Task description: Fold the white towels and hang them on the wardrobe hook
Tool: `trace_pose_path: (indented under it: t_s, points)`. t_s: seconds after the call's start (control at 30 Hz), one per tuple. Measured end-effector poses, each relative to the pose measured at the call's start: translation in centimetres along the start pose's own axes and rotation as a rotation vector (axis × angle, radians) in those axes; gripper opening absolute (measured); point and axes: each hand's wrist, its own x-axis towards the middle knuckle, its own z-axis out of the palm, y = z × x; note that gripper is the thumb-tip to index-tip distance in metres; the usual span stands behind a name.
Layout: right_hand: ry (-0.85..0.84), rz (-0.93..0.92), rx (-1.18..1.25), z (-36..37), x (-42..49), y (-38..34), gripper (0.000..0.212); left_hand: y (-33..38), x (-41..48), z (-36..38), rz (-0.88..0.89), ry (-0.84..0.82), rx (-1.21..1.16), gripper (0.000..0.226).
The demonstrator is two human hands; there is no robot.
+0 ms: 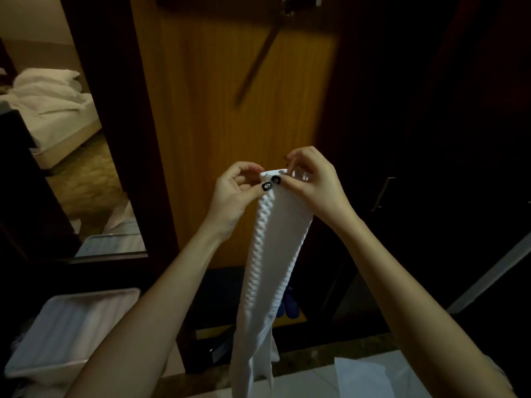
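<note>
"Where is there room to move?"

"Above the towel's (273, 254) top edge, in front of the wooden panel (207, 133). Only a slanted dark bar (258, 58) crosses it, up to a blurred metal fitting (287, 7)."

"And at the sides?"

"On the right stands a dark door (431, 110) with a handle (382, 193), on the left a dark frame (123, 124). The towel hangs down the middle, and a white tray (71, 326) sits low left."

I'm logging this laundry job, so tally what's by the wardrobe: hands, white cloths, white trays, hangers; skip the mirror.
Hands: 2, left hand and right hand, both pinching the towel.
White cloths: 2, that towel and a loose cloth lower right.
White trays: 1, tray lower left.
Hangers: 1, hanger up top.
Total: 6.
</note>
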Motion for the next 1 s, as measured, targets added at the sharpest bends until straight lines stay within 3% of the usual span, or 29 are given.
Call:
trace_pose_path:
  t_s: [0.13, 0.3, 0.4, 0.73, 0.9, 1.0]
  points:
    - [0.078, 0.175, 0.179, -1.6, -1.8, 1.7, 0.023, -0.1, 0.3, 0.0, 0.008, 0.053, -0.081, 0.033]
    - [-0.087, 0.277, 0.263, -2.8, -2.6, 2.4, 0.035, 0.1, 1.0, 0.2, 0.068, 0.006, 0.016, 0.041]
    - [-0.118, 0.261, 0.145, -3.1, -1.9, 2.1, 0.031, 0.4, 1.5, -0.1, 0.08, 0.018, 0.05, 0.057]
    - [-0.253, 0.063, -0.082, -3.6, 2.7, -0.8, 0.033, 3.6, 4.0, -1.8, 0.282, 0.104, 0.307, 0.034]
    - [-0.066, -0.045, -0.002, -2.5, 3.9, -0.4, 0.029, 4.7, 4.8, -2.7, 0.231, -0.014, 0.189, 0.041]
    - [0.065, -0.045, 0.061, -2.4, 6.1, -0.8, 0.028, 5.0, 4.7, -3.0, 0.244, -0.217, 0.339, 0.041]
